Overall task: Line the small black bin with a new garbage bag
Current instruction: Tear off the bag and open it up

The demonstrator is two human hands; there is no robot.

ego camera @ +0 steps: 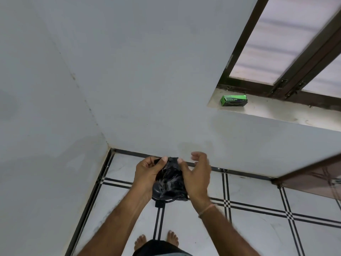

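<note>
A crumpled black garbage bag (170, 179) hangs between my two hands in the middle of the view, in front of the wall. My left hand (147, 171) grips its upper left edge between thumb and fingers. My right hand (195, 174) pinches the bag's top with the thumb, the other fingers spread apart. Below the bag, the small black bin (159, 193) shows only as a dark rounded edge on the floor, mostly hidden by the bag and my hands.
A green box of garbage bags (233, 100) sits on the window sill (276, 111) at the upper right. An open window shutter (317, 180) juts in at the right. White floor tiles with black lines (258, 218) lie below, my bare feet at the bottom.
</note>
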